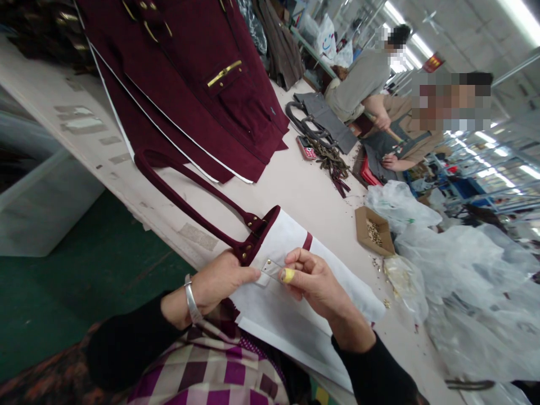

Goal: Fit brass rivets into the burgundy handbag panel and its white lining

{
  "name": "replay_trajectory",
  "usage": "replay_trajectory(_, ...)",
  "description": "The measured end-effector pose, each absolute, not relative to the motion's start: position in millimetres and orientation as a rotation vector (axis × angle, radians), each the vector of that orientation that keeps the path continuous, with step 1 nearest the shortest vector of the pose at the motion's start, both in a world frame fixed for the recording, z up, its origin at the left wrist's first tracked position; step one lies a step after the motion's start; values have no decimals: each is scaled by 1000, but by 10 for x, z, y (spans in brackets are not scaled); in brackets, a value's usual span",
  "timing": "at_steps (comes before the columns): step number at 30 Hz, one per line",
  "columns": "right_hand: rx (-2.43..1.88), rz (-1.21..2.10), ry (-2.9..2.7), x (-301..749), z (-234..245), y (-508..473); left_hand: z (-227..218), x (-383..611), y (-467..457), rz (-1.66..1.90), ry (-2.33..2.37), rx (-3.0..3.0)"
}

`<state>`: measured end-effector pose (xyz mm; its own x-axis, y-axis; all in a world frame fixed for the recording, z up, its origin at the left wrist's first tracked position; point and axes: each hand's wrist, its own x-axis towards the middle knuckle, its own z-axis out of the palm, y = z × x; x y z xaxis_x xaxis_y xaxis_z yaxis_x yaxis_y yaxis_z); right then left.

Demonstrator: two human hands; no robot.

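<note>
A maroon handbag wrapped in white paper (291, 292) lies at the table edge before me, its maroon strap (185, 194) looping off to the left. My left hand (219, 281) grips the bag's top rim beside the strap rivets. My right hand (314, 278), a yellow tape band on one fingertip, pinches a small metal-studded tab (270, 269) against the paper. Both hands have their fingers closed.
Maroon bags (189, 79) are stacked at the back left. A cardboard box of small metal parts (373, 229) and clear plastic bags (464, 270) lie to the right. Two other people work at the table's far end near grey straps (312, 126) and a calculator (306, 148).
</note>
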<state>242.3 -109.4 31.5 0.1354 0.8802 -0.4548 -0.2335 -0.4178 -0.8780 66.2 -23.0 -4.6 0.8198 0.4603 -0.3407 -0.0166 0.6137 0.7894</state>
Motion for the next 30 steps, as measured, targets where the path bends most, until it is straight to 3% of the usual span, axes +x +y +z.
replay_trajectory(8,-1625,1243,-781,2374,269,-1056,-43,668,-211,291,585,897)
replay_trajectory(30,-1904,1547,-991,2316,373,-879,-21,634,-256,315,689,948)
